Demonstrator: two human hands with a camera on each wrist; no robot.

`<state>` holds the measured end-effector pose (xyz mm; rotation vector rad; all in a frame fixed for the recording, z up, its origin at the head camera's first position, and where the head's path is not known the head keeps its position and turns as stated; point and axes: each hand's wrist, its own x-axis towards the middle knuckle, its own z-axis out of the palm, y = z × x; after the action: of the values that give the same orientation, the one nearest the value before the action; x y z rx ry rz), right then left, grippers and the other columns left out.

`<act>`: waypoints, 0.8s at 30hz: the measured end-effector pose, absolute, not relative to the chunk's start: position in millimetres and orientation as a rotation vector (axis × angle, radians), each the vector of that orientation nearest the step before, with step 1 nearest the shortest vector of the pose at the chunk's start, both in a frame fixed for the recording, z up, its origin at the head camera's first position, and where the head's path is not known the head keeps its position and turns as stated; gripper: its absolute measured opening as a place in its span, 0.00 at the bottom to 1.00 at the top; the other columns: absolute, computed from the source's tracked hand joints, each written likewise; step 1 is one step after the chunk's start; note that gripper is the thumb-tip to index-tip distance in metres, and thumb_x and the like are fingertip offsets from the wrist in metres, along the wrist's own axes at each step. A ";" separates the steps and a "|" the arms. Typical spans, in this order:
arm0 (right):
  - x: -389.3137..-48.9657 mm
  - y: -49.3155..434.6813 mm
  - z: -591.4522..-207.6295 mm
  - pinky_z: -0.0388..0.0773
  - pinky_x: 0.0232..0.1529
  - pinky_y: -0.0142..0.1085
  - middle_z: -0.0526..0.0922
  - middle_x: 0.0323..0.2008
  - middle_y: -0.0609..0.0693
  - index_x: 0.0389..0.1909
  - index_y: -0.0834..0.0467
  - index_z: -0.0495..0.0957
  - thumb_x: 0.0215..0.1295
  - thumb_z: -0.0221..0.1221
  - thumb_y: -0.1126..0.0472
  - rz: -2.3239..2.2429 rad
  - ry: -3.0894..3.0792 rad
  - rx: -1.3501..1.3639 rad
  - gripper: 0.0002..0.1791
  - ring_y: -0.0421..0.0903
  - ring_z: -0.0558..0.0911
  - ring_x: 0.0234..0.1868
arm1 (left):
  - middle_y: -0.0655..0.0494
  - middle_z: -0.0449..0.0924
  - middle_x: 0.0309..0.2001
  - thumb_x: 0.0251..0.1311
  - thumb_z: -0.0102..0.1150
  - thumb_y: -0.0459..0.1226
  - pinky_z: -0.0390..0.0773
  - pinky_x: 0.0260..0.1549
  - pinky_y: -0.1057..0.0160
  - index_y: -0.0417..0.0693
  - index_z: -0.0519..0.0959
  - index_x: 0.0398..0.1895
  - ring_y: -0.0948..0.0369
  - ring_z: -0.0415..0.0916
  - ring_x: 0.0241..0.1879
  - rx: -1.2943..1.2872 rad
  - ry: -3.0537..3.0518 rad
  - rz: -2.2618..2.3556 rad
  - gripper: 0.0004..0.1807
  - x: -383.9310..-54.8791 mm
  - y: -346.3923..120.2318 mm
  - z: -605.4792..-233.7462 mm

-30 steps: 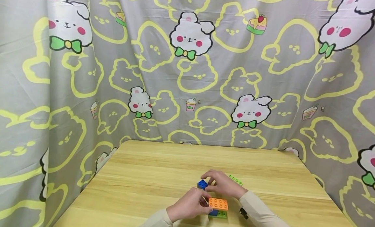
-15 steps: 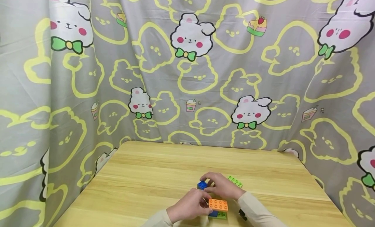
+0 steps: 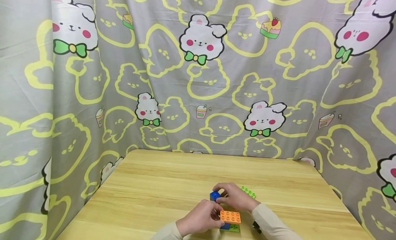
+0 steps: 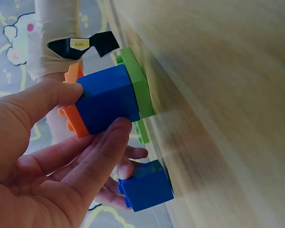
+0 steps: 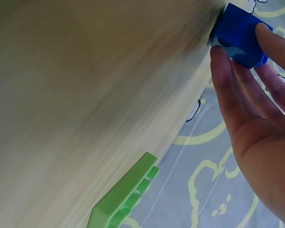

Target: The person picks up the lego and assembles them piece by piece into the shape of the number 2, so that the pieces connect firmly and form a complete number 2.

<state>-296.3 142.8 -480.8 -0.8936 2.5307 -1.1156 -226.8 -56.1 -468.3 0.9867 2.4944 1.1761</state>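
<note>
My left hand (image 3: pixel 200 216) grips a stack of toy building bricks. The stack has an orange studded brick (image 3: pixel 230 216) on top, a blue brick (image 4: pixel 109 99) in the middle and a green studded plate (image 4: pixel 138 83) at the bottom. In the left wrist view, thumb and fingers lie on opposite sides of the stack. Just beyond it, my right hand (image 3: pixel 236 197) pinches a separate blue brick (image 5: pixel 237 35) between thumb and fingers. That brick stands on or very close to the table, studs up, apart from the stack.
Behind the right hand lies a loose light green studded brick (image 3: pixel 248 191), partly covered by that hand in the head view. A black strap (image 4: pixel 80 46) is on the right sleeve. The wooden table (image 3: pixel 154 185) ends at a patterned curtain (image 3: pixel 173 78).
The right hand has come slightly nearer, uncovering more of the loose green brick. The separate blue brick has shifted a little to the right and turned. The left hand and its stack stay nearly still.
</note>
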 end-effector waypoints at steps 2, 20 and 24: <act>-295.5 144.3 -480.3 0.85 0.44 0.36 0.85 0.54 0.52 0.58 0.57 0.80 0.69 0.66 0.61 -1.123 2.548 -0.887 0.18 0.43 0.87 0.45 | 0.66 0.86 0.32 0.59 0.71 0.34 0.78 0.31 0.77 0.43 0.87 0.41 0.78 0.78 0.29 0.996 2.500 1.165 0.08 -226.6 -55.9 -468.2; -290.5 167.1 -477.2 0.85 0.44 0.42 0.84 0.54 0.53 0.60 0.57 0.79 0.70 0.66 0.53 -1.188 2.643 -0.798 0.21 0.47 0.86 0.46 | 0.68 0.84 0.33 0.59 0.71 0.35 0.77 0.31 0.78 0.45 0.87 0.43 0.78 0.76 0.29 1.020 2.586 1.079 0.10 -224.5 -54.9 -467.1; -289.9 170.7 -475.1 0.85 0.43 0.40 0.84 0.54 0.53 0.60 0.57 0.79 0.70 0.65 0.53 -1.196 2.666 -0.806 0.21 0.46 0.85 0.46 | 0.69 0.83 0.32 0.60 0.71 0.36 0.77 0.31 0.77 0.45 0.87 0.44 0.78 0.75 0.29 1.023 2.636 1.039 0.10 -225.1 -54.9 -467.8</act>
<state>-289.9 170.7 -475.1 -0.8061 2.6657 -1.1962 -225.1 -54.9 -467.8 1.0225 2.6357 1.0390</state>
